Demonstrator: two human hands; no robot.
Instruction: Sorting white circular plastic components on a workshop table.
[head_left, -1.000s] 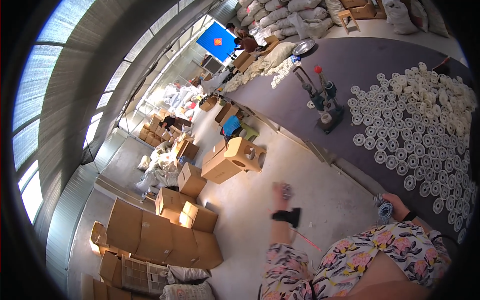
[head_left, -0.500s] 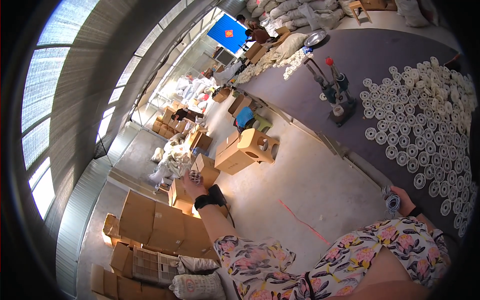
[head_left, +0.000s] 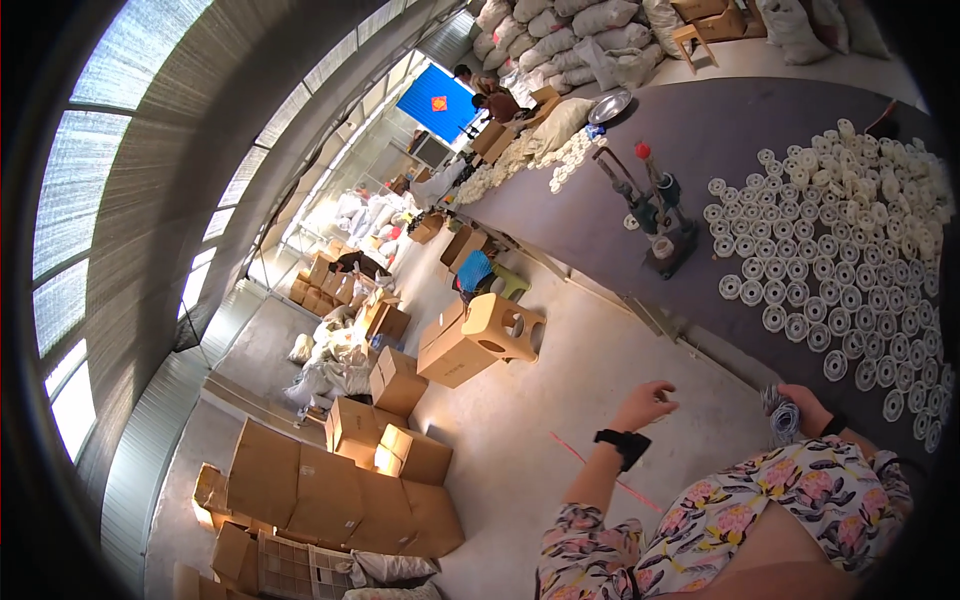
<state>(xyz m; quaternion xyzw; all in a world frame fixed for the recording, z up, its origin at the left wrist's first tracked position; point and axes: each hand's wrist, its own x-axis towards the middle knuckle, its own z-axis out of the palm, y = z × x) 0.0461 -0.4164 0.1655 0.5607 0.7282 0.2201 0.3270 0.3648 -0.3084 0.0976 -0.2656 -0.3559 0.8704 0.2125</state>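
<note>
My left hand is above the bare floor in the lower middle, fingers loosely curved and apart, with nothing visible in them. It wears a black wrist strap. At the table's near edge, my right hand grips several grey metallic rings bunched together; their exact kind is hard to make out. Beyond that hand, many pale round discs with centre holes cover the right part of the dark table. A small hand press with a red knob stands on the table, a pale round piece at its base.
A tan plastic stool and a cardboard box stand on the floor ahead. More cardboard boxes line the left. A metal bowl is at the table's far end. Other people are farther off, near piled sacks.
My left hand has come from the boxes at left toward my right hand. The grey round metallic piece it held no longer shows in it. My right hand keeps its rings.
</note>
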